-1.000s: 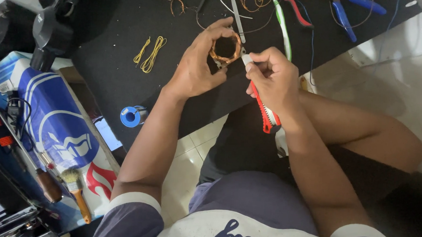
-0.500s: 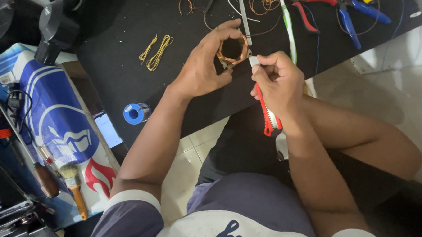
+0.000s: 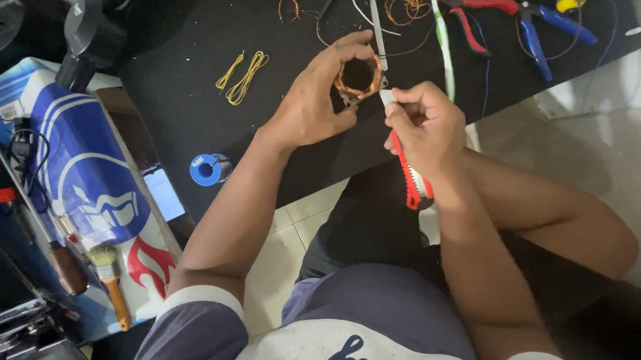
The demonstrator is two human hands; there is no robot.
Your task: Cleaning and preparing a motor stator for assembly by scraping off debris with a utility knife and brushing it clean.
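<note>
My left hand [image 3: 315, 100] grips a small round motor stator wound with copper wire [image 3: 359, 78], held just above a black work mat [image 3: 197, 45]. My right hand [image 3: 425, 125] is closed around a red and white utility knife [image 3: 410, 182]. The knife's blade end points up toward the right side of the copper coil; whether it touches is unclear. The knife's red handle sticks out below my fist, over my lap.
Yellow wire loops [image 3: 240, 76] and a blue spool [image 3: 208, 169] lie on the mat. Red pliers [image 3: 468, 14], blue pliers [image 3: 540, 24] and loose copper wire [image 3: 404, 4] sit at the back. A blue printed bag [image 3: 90, 184], a brush [image 3: 111, 282] and a black tool [image 3: 89, 26] are at left.
Both hands stay together on the coil and knife. The view has shifted slightly, so the hands sit a little higher and further right in the frame.
</note>
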